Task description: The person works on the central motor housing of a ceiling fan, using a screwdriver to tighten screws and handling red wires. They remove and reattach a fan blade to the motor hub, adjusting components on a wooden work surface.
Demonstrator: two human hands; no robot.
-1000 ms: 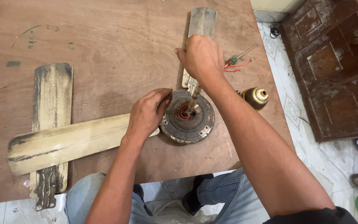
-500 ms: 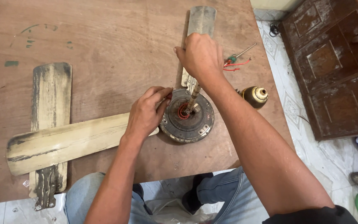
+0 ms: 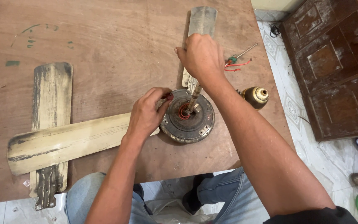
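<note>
A round, dirty ceiling fan motor (image 3: pixel 189 122) lies on the wooden table (image 3: pixel 104 45) near its front edge, with a metal rod (image 3: pixel 193 97) rising from its centre. My right hand (image 3: pixel 201 56) is closed around the top of that rod. My left hand (image 3: pixel 148 112) pinches something small at the motor's left rim, where a cream fan blade (image 3: pixel 71 143) joins it. What the fingers hold is too small to tell. A second blade (image 3: pixel 201 25) extends away from the motor toward the table's far side.
A loose worn blade (image 3: pixel 50 108) lies under the attached one at the left. A brass-coloured canopy cup (image 3: pixel 255 96) and a screwdriver with red and green wires (image 3: pixel 239 60) sit right of the motor. A dark wooden panel (image 3: pixel 332 62) lies on the tiled floor.
My left hand has shifted slightly along the motor's left rim. My right hand stays on the rod.
</note>
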